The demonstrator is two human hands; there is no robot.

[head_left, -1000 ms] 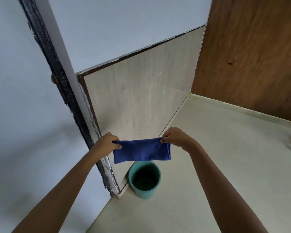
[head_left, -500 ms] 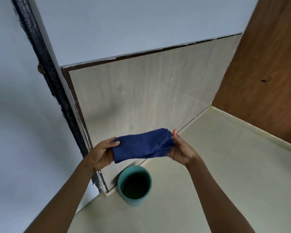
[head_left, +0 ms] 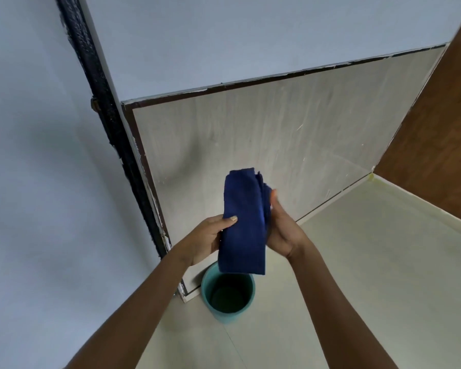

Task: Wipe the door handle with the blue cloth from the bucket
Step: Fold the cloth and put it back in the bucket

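Both hands [head_left: 250,235] grip blue cloth [head_left: 244,225]

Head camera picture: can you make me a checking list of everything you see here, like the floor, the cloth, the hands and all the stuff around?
Surface: pale floor, bare where it shows.
Job's things: blue cloth folded into a long strip, held upright above the teal bucket; the bucket stands on the floor by the wall's foot. Door handle: not in view.
Clutter: nothing seen.
Grippers: left hand grips the cloth's left edge, thumb on the front; right hand presses against its right edge.
Cables: nothing seen.
Surroundings: black vertical frame edge with chipped paint, pale tiled lower wall, brown wooden panel on the right.
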